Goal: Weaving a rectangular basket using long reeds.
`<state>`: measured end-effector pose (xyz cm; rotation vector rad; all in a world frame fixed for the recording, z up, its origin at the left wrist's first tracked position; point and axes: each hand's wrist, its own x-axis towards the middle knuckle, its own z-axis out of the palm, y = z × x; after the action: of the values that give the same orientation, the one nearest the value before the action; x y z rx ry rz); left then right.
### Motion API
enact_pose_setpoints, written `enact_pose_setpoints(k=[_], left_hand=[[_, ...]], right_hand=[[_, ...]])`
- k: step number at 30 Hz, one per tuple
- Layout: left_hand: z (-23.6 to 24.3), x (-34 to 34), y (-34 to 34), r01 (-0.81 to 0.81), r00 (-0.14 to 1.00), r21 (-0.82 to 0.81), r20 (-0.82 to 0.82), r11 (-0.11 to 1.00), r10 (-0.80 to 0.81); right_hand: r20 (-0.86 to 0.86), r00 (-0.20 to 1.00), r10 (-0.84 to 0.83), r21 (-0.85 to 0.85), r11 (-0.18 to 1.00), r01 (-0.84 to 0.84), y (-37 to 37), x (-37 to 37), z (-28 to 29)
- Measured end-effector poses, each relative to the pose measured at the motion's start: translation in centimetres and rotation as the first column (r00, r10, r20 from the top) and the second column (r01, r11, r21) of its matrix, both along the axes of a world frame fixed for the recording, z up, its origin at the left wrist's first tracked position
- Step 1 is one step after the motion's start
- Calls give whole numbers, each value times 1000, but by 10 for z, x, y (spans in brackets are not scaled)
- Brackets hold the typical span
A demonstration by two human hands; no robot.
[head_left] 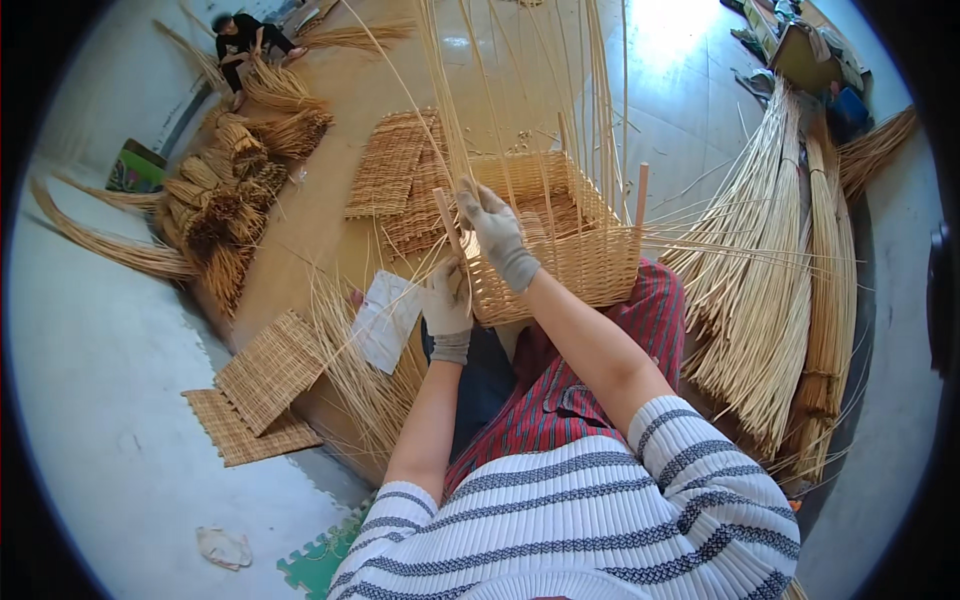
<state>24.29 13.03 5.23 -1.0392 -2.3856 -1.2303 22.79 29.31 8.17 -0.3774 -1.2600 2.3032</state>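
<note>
A half-woven rectangular wicker basket [560,270] rests tilted on my lap, with long pale strands [603,80] rising from its walls. Thicker wooden sticks [641,195] stand at its corners. My right hand [492,225], in a pale glove with a grey cuff, reaches over the left wall. Its fingers are closed round upright strands near the left corner. Lower and outside that corner, my gloved left hand [447,303] has its fingers curled against the basket's side, where thin strands pass. Those fingertips are partly hidden, so their exact hold is hard to see.
Woven panels [390,165] lie beyond the basket, and more panels [270,370] lie at left. Loose strands [360,370] and a white sheet [388,320] are beside my left arm. Wicker bundles [745,300] stand at right; others [225,190] are piled far left near a seated person [245,45].
</note>
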Motion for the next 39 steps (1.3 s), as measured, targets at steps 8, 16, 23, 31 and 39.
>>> enact_pose_setpoints(k=[8,16,23,31,39], left_hand=[[16,-9,-3,20,996,-30,-90,999,-22],[21,-12,-2,34,994,-134,-99,990,-48],[12,20,-2,-202,965,39,175,979,193],[8,52,45,-1,998,-442,51,897,26],[12,48,48,-13,996,-518,65,855,54]], right_hand=[[86,989,-122,434,898,73,-16,33,23],[-201,952,-229,246,929,276,-6,73,14],[221,951,-218,-161,953,256,29,126,-4],[57,896,-440,614,723,316,49,94,27],[-22,946,-325,802,559,210,62,111,55]])
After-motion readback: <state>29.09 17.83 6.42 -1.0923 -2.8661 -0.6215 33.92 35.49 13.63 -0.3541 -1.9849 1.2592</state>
